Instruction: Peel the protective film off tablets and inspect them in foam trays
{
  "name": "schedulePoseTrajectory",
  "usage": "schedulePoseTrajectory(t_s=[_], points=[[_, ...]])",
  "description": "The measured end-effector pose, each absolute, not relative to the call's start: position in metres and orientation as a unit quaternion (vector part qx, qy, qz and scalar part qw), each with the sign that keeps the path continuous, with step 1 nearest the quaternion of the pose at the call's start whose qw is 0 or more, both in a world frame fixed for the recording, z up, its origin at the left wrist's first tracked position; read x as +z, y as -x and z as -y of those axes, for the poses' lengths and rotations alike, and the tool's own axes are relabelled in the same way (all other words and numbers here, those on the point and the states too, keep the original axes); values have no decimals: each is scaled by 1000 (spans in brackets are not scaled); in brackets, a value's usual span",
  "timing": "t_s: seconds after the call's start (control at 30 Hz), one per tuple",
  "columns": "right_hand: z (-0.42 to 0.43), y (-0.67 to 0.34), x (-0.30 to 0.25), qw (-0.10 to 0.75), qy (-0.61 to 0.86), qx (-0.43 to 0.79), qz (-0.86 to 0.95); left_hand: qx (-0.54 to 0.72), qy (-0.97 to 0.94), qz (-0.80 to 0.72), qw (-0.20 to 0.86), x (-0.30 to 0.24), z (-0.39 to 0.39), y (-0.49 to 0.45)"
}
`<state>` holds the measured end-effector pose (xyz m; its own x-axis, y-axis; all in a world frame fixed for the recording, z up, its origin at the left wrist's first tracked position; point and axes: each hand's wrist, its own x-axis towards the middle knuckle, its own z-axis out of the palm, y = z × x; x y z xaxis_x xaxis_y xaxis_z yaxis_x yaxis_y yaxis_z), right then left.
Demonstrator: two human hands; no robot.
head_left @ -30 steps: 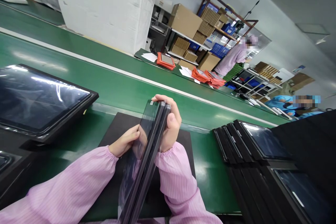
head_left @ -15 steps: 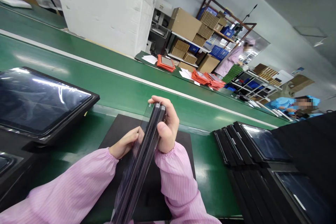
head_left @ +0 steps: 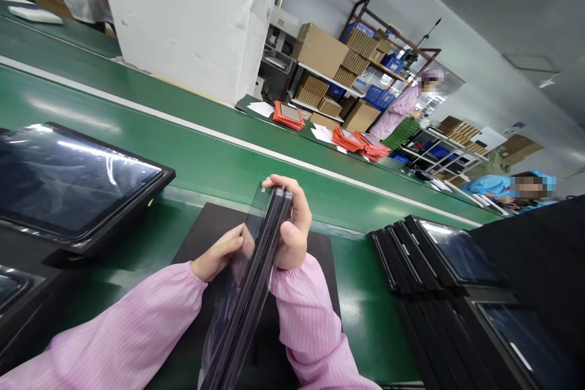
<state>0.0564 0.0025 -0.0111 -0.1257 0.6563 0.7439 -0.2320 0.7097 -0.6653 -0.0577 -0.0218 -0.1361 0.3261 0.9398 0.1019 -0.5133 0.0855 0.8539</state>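
in the head view, the person held a dark tablet (head_left: 256, 274) up on edge above a black mat (head_left: 315, 256) that lay on the green bench (head_left: 219, 164), the slab tilted so that its thin side faced the camera and its top corner pointed away. the right hand (head_left: 292, 228) was closed around the far upper edge, fingers curled over the top and thumb pressed on the near side, gripping the tablet firmly. the left hand (head_left: 219, 256) was pressed against the glossy face, fingers flat on a clear film (head_left: 256, 210) whose corner stood a little proud of the top edge; whether those fingers pinched the film or only rested on it could not be told. the step in hand looked like work on that film, seating or checking it along the edge while the tablet was steadied. the next move, judged from this, would call for a steady right grip and a light left touch, so that the film stayed aligned and the glass was not smeared. to the left a large screen (head_left: 77, 180) lay in a black tray just beside the mat, and to the right a row of black trays with screens (head_left: 448, 256) leaned together. farther off, orange pouches (head_left: 361, 141) lay on another bench, near a person in a pink coat (head_left: 397, 111).
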Motion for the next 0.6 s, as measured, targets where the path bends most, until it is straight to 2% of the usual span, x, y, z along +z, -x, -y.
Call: schedulePoseTrajectory(t_s=[0.6], points=[[-18, -56, -17, 646, 186, 453, 586, 537, -297, -301, 730, -131, 21, 57]])
